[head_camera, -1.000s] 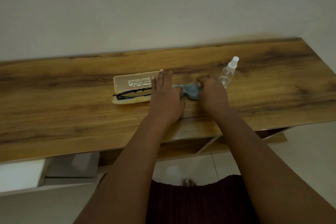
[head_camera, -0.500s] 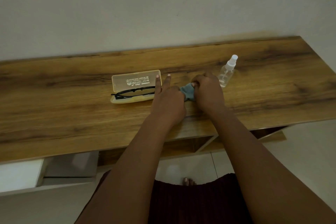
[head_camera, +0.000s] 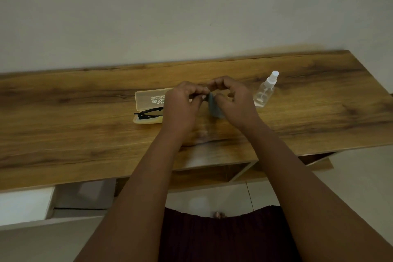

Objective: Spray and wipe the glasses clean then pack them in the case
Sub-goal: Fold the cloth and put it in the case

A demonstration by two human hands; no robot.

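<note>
Folding the cloth, likely to fit the case | both hands lifted mid-desk, left hand and right hand each pinching its top edge | glasses lying in open case | spray bottle parked toward desk's right end, out of the way

Upside-down, partly hidden print on case lid

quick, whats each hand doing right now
Left hand: fingers curled, pinching the blue-grey cloth.
Right hand: fingers curled, pinching the same cloth.
</note>
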